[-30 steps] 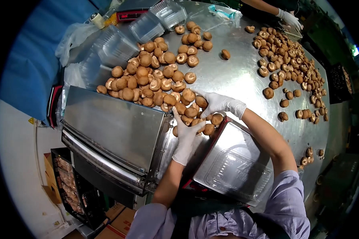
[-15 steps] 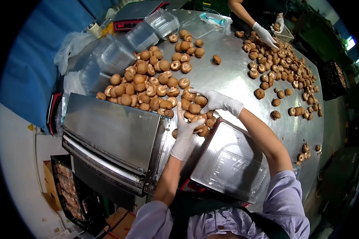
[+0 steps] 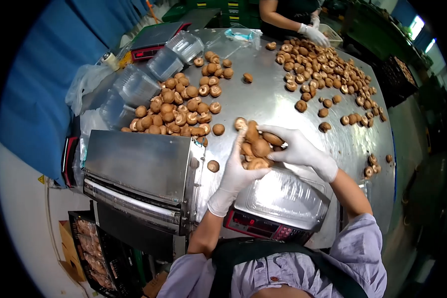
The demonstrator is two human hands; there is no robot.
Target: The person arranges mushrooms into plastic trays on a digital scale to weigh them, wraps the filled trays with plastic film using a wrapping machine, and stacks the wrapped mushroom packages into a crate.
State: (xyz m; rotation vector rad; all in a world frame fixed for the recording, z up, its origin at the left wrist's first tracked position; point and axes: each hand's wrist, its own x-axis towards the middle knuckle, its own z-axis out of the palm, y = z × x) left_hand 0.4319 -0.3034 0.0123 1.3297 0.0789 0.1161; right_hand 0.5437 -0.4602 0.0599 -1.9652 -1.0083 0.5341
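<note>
Between my gloved left hand (image 3: 233, 174) and gloved right hand (image 3: 305, 153) is a bunch of brown mushrooms (image 3: 260, 147), pressed together from both sides. My left fingers and thumb curve around the near left side. On the right, my fingers and thumb close over the bunch's other side. The hands and bunch are just beyond a clear plastic tray (image 3: 283, 198), which lies on a red and silver digital scale (image 3: 256, 224). One loose mushroom (image 3: 213, 166) rests on the table to the left of my left hand.
A mushroom pile (image 3: 171, 109) lies at left beside clear plastic containers (image 3: 136, 85). A metal wrapping machine (image 3: 139, 159) stands front left, another scale (image 3: 159, 39) behind. Across the metal table (image 3: 243, 102), a co-worker's gloved hand (image 3: 314, 35) touches a larger mushroom pile (image 3: 328, 74).
My hands have closed around the mushrooms and brought them off the table toward the tray and scale. The camera view has shifted, and the scale's display now shows.
</note>
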